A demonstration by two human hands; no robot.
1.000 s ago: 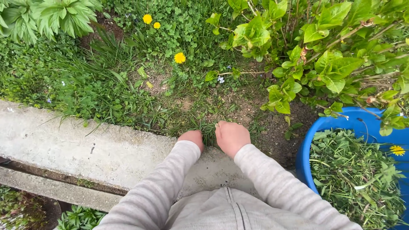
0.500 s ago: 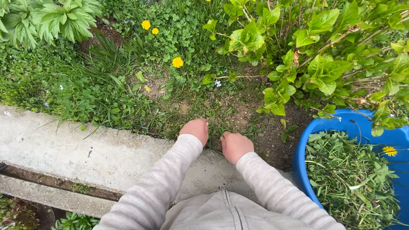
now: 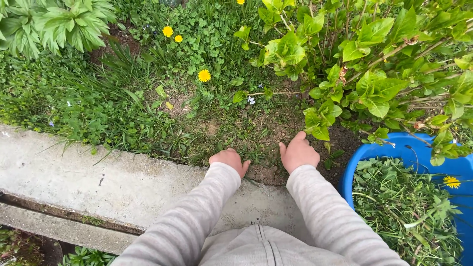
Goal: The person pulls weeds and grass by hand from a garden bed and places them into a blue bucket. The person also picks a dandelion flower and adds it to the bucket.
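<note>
My left hand rests as a loose fist at the far edge of the concrete curb, its fingers curled down into low grass. Nothing shows in its grip. My right hand lies a little to the right, thumb spread and fingers pointing down onto the bare soil patch beside the shrub. Both arms are in light grey striped sleeves.
A blue bucket at the right holds pulled weeds and one yellow flower. Beyond the curb are grass, clover and yellow dandelions. A leafy plant stands at top left.
A second ago both hands were together on one grass tuft. Since then they have parted: the right hand moved right and forward onto the soil, and the left hand stayed near the curb edge.
</note>
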